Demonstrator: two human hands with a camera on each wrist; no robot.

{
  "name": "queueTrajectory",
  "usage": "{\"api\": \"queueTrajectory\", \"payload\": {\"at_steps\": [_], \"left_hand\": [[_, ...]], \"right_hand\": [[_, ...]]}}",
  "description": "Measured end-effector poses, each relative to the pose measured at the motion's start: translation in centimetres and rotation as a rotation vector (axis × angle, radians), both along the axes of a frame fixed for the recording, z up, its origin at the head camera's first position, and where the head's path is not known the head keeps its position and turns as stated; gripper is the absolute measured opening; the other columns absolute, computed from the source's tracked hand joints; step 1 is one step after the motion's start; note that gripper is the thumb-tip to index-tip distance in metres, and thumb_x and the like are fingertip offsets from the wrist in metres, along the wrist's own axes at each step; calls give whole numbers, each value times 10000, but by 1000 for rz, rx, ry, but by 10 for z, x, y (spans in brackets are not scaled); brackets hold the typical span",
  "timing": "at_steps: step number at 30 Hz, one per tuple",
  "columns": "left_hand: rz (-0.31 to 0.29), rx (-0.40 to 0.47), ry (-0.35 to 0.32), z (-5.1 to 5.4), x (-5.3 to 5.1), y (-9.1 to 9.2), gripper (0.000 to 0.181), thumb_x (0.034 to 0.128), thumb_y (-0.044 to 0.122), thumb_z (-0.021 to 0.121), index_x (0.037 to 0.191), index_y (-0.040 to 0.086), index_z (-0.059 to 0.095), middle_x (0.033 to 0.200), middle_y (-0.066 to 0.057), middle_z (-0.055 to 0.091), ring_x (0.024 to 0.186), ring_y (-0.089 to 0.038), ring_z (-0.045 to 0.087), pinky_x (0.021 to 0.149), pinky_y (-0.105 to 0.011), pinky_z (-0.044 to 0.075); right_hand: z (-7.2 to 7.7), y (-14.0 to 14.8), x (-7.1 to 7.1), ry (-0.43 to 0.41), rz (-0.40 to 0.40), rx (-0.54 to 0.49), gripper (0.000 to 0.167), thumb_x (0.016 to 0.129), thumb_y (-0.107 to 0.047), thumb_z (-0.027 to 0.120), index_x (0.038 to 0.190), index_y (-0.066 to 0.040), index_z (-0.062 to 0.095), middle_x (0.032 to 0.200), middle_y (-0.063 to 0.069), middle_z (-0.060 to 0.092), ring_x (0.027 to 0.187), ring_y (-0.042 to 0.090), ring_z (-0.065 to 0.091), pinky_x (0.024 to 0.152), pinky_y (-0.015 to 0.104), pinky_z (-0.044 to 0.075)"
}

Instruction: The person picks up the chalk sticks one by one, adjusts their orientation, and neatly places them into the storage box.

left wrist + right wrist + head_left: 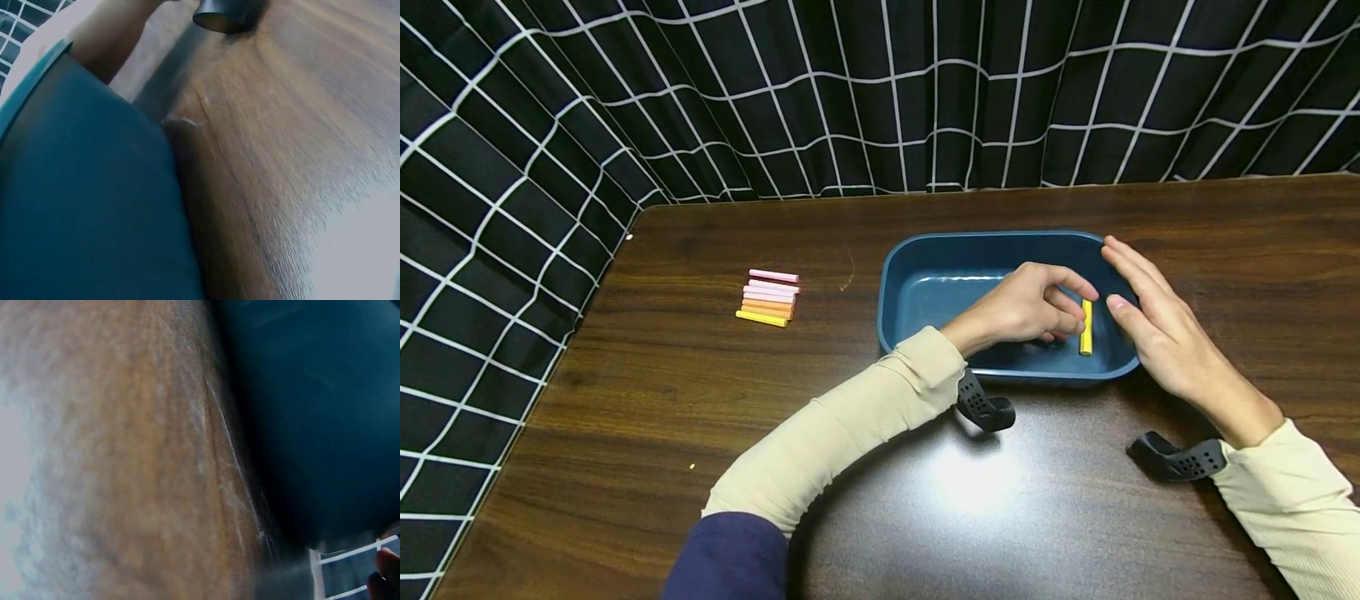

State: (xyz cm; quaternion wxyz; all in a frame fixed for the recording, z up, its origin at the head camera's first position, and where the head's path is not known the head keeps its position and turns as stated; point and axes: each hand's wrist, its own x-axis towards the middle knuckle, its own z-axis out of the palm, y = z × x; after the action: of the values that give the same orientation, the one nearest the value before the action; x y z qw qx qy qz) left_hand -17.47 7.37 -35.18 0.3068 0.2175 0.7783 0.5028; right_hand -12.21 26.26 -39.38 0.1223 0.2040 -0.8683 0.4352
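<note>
In the head view a yellow chalk stick (pixel 1086 333) is inside the blue tray (pixel 940 236), near its right end. My left hand (pixel 1018 308) reaches over the tray's front rim, thumb and forefinger bent together at the stick's upper part, apparently pinching it. My right hand (pixel 1161 333) is at the tray's right end, its fingers fairly straight and the thumb close to the rim. The wrist views show mostly the tray's outer wall (pixel 94 187) and the table, and neither shows the chalk.
Several chalk sticks (pixel 769 298) in pink, orange and yellow lie in a row on the brown wooden table (pixel 625 400), left of the tray. Dark grid-patterned cloth (pixel 850 100) hangs behind and at the left. A tiny yellow crumb (pixel 692 467) lies near the front.
</note>
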Motion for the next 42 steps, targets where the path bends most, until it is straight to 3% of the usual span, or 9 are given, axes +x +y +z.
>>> {"api": "queueTrajectory", "payload": {"at_steps": [6,14,21,34,42], "left_hand": [[-137,-64,260,7,4,-10,345,894,53,712,1235,37,659,1097,-82,739,903,-18,661,727,-91,497],[-200,-56,356,18,9,-26,351,916,33,675,1265,21,637,1239,-103,681,1049,-95,655,818,-59,488],[-227,-168,510,28,11,-44,348,940,87,662,1286,62,635,1274,-67,682,1143,-81,628,896,-66,456],[-231,-160,578,40,11,-71,369,934,118,681,1296,69,625,1278,-58,677,1188,-117,613,965,-166,471],[-174,-150,615,45,12,-89,338,922,115,697,1255,76,657,1266,-33,681,1119,-114,619,937,-144,457]], "right_hand": [[-1,0,0,-5,5,4,509,1005,-6,432,1505,31,344,1593,206,300,1458,-13,230,1102,30,128],[-1,2,0,6,10,-2,507,1002,5,434,1500,37,348,1588,218,300,1453,-21,235,1104,38,132],[-1,0,1,4,12,-5,505,1004,2,436,1500,38,348,1592,211,297,1452,-24,234,1107,32,129],[1,0,1,2,11,9,521,1000,-4,447,1509,22,341,1602,193,291,1462,-24,219,1118,47,123],[3,0,0,-51,-8,16,557,1003,-79,492,1535,-51,330,1636,98,258,1479,-13,198,1148,94,116]]}}
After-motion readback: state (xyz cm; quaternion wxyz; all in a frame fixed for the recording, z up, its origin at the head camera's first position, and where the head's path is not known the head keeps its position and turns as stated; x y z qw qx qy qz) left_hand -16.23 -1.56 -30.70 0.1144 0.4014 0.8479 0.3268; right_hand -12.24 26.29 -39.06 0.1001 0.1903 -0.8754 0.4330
